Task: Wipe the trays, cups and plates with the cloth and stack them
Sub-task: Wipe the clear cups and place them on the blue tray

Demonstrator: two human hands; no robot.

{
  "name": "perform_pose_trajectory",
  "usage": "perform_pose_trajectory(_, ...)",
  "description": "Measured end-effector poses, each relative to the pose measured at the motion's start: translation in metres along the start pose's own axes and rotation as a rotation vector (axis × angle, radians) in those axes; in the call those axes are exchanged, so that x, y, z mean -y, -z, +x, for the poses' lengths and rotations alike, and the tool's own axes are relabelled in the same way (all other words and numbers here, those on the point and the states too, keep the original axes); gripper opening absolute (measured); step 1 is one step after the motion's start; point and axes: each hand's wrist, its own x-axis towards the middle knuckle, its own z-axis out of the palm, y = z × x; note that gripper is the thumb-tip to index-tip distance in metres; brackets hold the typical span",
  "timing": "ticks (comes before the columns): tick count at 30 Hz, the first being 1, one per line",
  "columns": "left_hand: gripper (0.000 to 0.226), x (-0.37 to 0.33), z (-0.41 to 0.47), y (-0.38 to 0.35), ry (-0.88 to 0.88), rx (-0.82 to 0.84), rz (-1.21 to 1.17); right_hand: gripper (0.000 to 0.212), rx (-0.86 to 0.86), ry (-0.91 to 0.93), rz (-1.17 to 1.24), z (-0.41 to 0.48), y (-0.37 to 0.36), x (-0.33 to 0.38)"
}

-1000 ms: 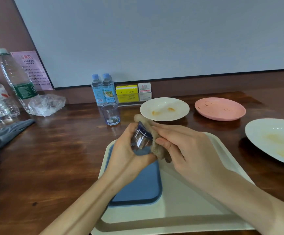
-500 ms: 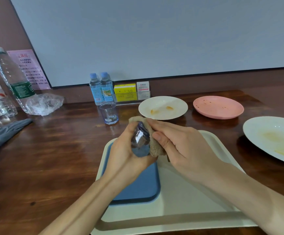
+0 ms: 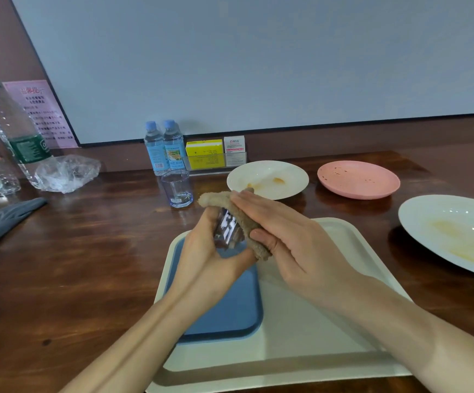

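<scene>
Left hand [image 3: 207, 259] grips a cup [image 3: 227, 231] above the blue tray [image 3: 230, 313], which lies in the cream tray [image 3: 329, 321] at the table's [image 3: 88, 265] near edge. Right hand [image 3: 295, 245] pinches the cloth [image 3: 244, 219] against the cup. Toward the far edge: second cup [image 3: 177, 188], bottles [image 3: 163, 148], white plate [image 3: 270, 177], pink plate [image 3: 357, 178]. Large plate [image 3: 457, 231] at the right edge.

Large white board [image 3: 258, 66] on back wall, pink paper notice [image 3: 43, 112] at its left. Dark wooden table [image 3: 88, 251]: two small blue-capped water bottles [image 3: 155, 150] at back, yellow cardboard box [image 3: 204, 150] and small white box [image 3: 234, 144] just right. Far left: tall green-label clear bottle [image 3: 17, 131], crumpled clear plastic bag [image 3: 65, 173], grey fabric [image 3: 0, 219].
</scene>
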Motion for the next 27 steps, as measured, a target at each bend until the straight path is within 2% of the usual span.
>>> perform_pose_trajectory(3, 0.039, -0.008, 0.002, 0.001, 0.079, 0.022, -0.166, 0.043, -0.144, -0.065, 0.06, -0.002, 0.008, -0.002)
perform_pose_trajectory(6, 0.039, -0.018, 0.005, 0.0, 0.293, 0.104, -0.562, 0.038, -0.254, -0.14, 0.113, -0.004, 0.009, -0.005)
perform_pose_trajectory(8, 0.049, -0.023, 0.008, 0.002, 0.483, 0.205, -0.837, 0.031, -0.288, -0.141, 0.142, -0.004, 0.006, -0.003)
perform_pose_trajectory(11, 0.045, -0.018, 0.01, 0.007, 0.599, 0.258, -1.014, 0.028, -0.254, -0.054, 0.128, -0.004, -0.001, 0.004)
perform_pose_trajectory(13, 0.051, -0.011, 0.012, 0.007, 0.617, 0.231, -1.047, 0.032, -0.196, -0.005, 0.141, -0.005, -0.003, 0.008)
perform_pose_trajectory(16, 0.074, 0.002, 0.015, 0.007, 0.611, 0.181, -1.097, 0.033, -0.157, -0.002, 0.187, -0.005, 0.0, 0.008)
perform_pose_trajectory(19, 0.071, 0.007, 0.016, 0.005, 0.59, 0.197, -1.063, 0.028, -0.152, 0.013, 0.14, -0.003, 0.002, 0.005)
perform_pose_trajectory(21, 0.064, 0.004, 0.015, 0.003, 0.587, 0.204, -1.044, 0.025, -0.178, 0.033, 0.034, 0.0, 0.001, 0.003)
perform_pose_trajectory(25, 0.065, 0.005, 0.015, -0.004, 0.632, 0.158, -1.029, 0.022, -0.227, 0.11, -0.27, 0.009, 0.002, -0.002)
perform_pose_trajectory(27, 0.076, 0.009, 0.015, -0.004, 0.633, 0.191, -1.037, 0.018, -0.24, 0.151, -0.338, 0.01, 0.004, -0.002)
